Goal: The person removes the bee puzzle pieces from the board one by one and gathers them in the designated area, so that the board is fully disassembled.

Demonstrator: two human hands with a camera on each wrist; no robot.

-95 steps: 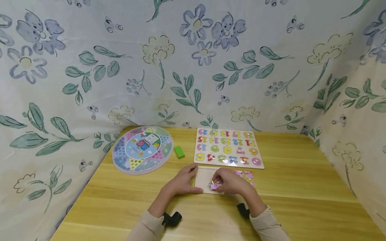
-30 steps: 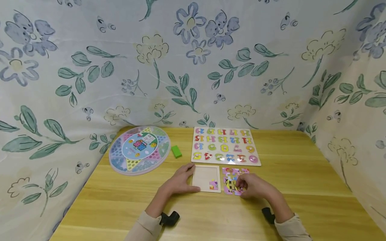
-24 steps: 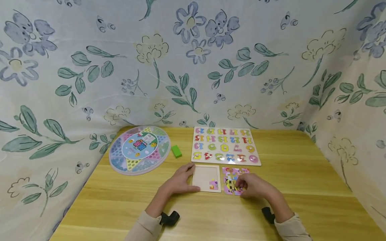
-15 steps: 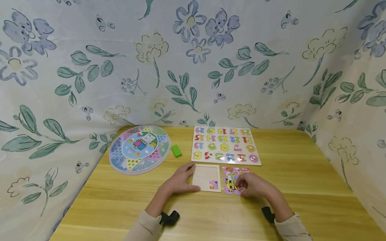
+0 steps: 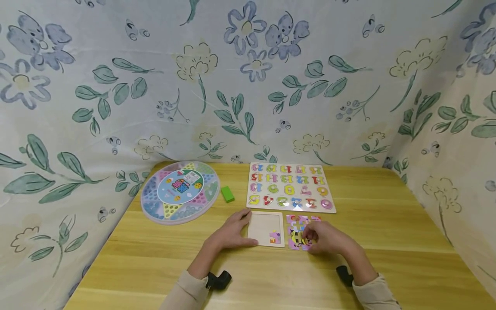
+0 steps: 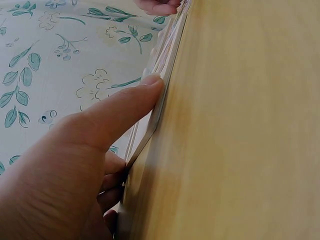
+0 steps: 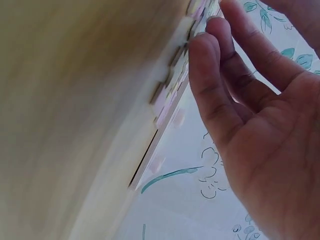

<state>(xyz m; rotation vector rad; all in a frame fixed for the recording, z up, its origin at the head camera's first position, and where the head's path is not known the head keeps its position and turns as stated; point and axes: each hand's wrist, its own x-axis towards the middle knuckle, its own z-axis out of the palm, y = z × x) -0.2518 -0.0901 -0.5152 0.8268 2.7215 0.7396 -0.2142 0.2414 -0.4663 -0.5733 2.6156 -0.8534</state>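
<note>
My left hand [image 5: 232, 232] holds the left side of a shallow square wooden puzzle tray [image 5: 261, 224], its thumb along the near edge and the fingers at the far left corner. In the left wrist view the thumb [image 6: 125, 110] lies on the tray's rim. One pink jigsaw piece [image 5: 275, 237] lies in the tray's near right corner. Right of the tray, jigsaw pieces [image 5: 295, 236] in pink, yellow and blue lie together on the table. My right hand [image 5: 329, 239] is over their right side, fingers loosely bent; the right wrist view shows its fingertips [image 7: 202, 47] close by the pieces.
Behind the tray lies a number puzzle board [image 5: 290, 187]. A round star-patterned game board [image 5: 180, 192] and a green block [image 5: 227, 194] are at the back left. Floral cloth [image 5: 248, 86] hangs behind the wooden table [image 5: 271, 280].
Earliest, my right hand was over the tray with a jigsaw piece; that piece now lies in the tray and the hand has moved right to the other pieces. Over the last second, both hands stay still.
</note>
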